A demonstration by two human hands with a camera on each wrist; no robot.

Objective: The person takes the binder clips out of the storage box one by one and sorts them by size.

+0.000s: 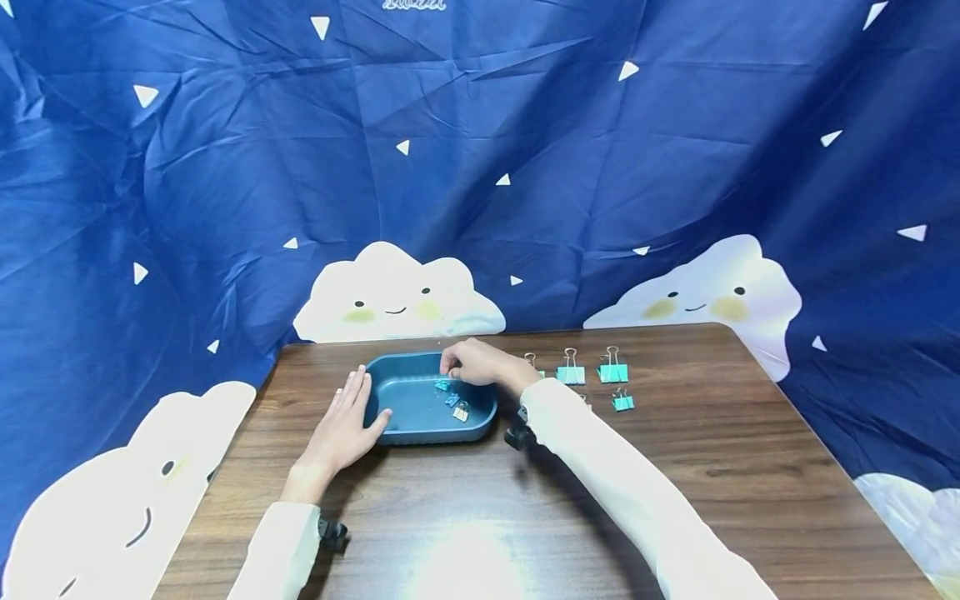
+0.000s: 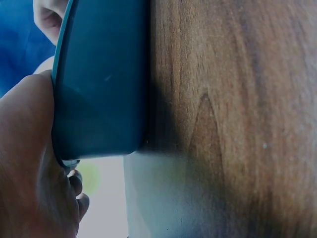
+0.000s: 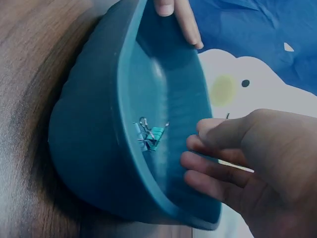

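A blue-green tray (image 1: 408, 437) stands on the table, with a few small binder clips lying in it: a teal one (image 1: 442, 385), a blue one (image 1: 452, 400) and a whitish one (image 1: 461, 413). My left hand (image 1: 341, 429) rests on the tray's left end, its fingers extended along the rim and the thumb over the near side. Over the tray's far right part hovers my right hand (image 1: 472, 364). In the right wrist view its fingers (image 3: 213, 173) are loosely bent above the tray, with no clip visible between them.
Right of the tray, teal binder clips stand on the wooden table (image 1: 720, 433): larger ones (image 1: 571, 373) (image 1: 613, 372) at the back and a smaller one (image 1: 622, 402) in front. My right forearm partly hides others. A blue cloth (image 1: 480, 125) with clouds hangs behind.
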